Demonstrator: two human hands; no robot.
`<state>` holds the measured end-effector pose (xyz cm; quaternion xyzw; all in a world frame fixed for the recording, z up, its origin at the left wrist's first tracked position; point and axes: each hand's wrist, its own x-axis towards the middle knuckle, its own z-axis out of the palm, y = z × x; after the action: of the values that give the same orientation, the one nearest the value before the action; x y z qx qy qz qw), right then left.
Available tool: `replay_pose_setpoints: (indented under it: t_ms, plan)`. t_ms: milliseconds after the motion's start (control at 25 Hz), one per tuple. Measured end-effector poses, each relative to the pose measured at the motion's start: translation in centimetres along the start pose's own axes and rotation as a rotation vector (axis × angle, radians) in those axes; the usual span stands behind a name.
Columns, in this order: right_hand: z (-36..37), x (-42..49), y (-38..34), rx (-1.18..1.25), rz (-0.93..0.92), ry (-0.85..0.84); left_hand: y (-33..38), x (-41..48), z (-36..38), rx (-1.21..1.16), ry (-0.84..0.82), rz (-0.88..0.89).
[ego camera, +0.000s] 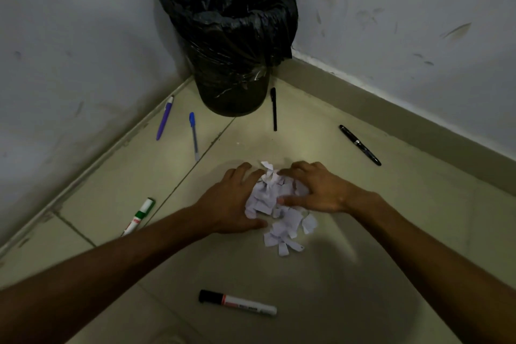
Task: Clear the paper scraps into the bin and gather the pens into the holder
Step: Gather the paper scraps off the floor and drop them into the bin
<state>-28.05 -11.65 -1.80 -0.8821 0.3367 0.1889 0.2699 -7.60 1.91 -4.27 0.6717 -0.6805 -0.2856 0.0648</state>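
Observation:
A heap of white paper scraps [275,198] lies on the tiled floor. My left hand [229,204] cups the heap's left side and my right hand [318,190] cups its right side, fingers curled around the scraps. More loose scraps [284,234] trail toward me. The black-lined bin [229,36] stands in the wall corner. Pens lie scattered around: a purple pen [164,118], a blue-capped pen [194,135], a black pen [274,109], a black fountain pen [360,145], a green marker [138,216] and a black-capped marker [237,302]. No pen holder is in view.
Two grey walls [83,36] meet behind the bin, with a skirting strip [391,98] along the right wall. Beige floor tiles [391,232] spread out to the right of my hands.

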Motion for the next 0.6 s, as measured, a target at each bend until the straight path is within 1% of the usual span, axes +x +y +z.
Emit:
replay_pose_setpoints:
  t_ms: [120,200,280,360,480,600]
  plan:
    - [2.1,-3.8,-1.3,-0.046,0.124,-0.051,0.7,1.8,-0.1,0.087,-0.091,0.063]
    - [3.6,-4.7,-1.8,-0.109,0.139,-0.048,1.2,2.7,-0.1,0.203,-0.168,0.057]
    - [4.9,-4.8,-2.5,-0.135,0.131,0.003,1.6,3.0,-0.1,0.296,-0.195,0.052]
    - [5.8,-4.3,-3.0,-0.117,0.141,0.078,1.7,2.8,0.1,0.289,-0.159,0.057]
    - [5.8,-3.5,-3.1,-0.037,0.130,0.167,1.3,2.2,0.2,0.200,-0.040,0.083]
    - [5.6,-2.7,-3.0,0.005,0.122,0.236,0.9,1.5,0.4,0.178,0.013,0.106]
